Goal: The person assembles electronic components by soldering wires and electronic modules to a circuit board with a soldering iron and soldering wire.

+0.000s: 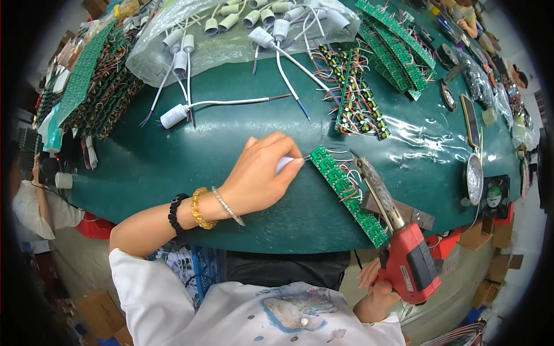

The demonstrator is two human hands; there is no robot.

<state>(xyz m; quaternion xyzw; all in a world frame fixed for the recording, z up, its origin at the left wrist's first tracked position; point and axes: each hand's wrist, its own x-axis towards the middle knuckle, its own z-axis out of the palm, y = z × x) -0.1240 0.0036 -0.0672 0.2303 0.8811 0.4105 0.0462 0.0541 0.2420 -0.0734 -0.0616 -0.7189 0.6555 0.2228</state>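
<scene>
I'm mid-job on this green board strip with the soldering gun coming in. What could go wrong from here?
1. The left hand pinches a white wire end right at the long green circuit board strip; the metal tip of the red soldering gun points there, so the fingertips could get burned.
2. The strip's far end reaches the edge of the dark green table; it might slip off.

Both my hands closed, left reaching forward, right held low.
My left hand [259, 176] stretches ahead from a bent wrist, fingertips [291, 164] pinched together; my right hand [375, 291] stays near my body, fingers curled tight in a fist grip.
</scene>
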